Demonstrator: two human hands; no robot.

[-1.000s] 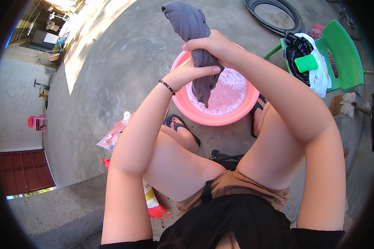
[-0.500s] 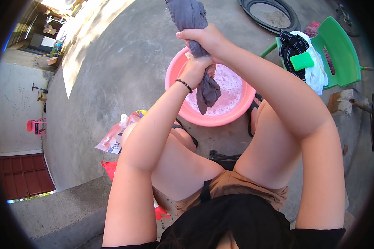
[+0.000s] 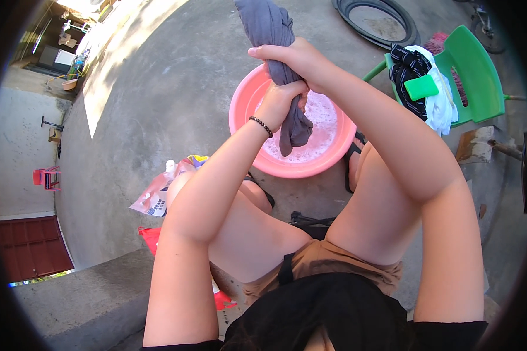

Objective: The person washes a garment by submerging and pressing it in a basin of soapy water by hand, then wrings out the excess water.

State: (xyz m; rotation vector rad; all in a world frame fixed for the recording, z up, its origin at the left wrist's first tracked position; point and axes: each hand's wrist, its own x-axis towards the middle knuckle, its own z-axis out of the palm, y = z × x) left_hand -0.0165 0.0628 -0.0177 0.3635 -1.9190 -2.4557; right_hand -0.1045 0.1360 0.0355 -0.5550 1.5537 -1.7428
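Observation:
A dark grey cloth garment point(image 3: 266, 23), bunched into a twisted length, is held up over a pink basin point(image 3: 240, 111). My right hand point(image 3: 291, 57) is wrapped round its middle, with the wide upper part sticking out beyond the thumb. Just below, my left hand point(image 3: 282, 100), with a dark bead bracelet at the wrist, grips the same cloth. The loose lower end hangs over the basin, not touching its rim. Inside the basin, foamy water point(image 3: 322, 126) shows around the cloth. Which garment it is, I cannot tell.
On the right, a green plastic chair point(image 3: 471, 73) carries black and white clothes point(image 3: 442, 105) and a green block point(image 3: 421, 88). Black tyres point(image 3: 407, 20) lie on the concrete floor behind. A pink-and-white spouted pouch point(image 3: 153, 196) stands beside my left knee.
The cloth's lower end has risen slightly and looks more tightly twisted. My left hand has turned a little round the cloth. The whole view has shifted slightly.

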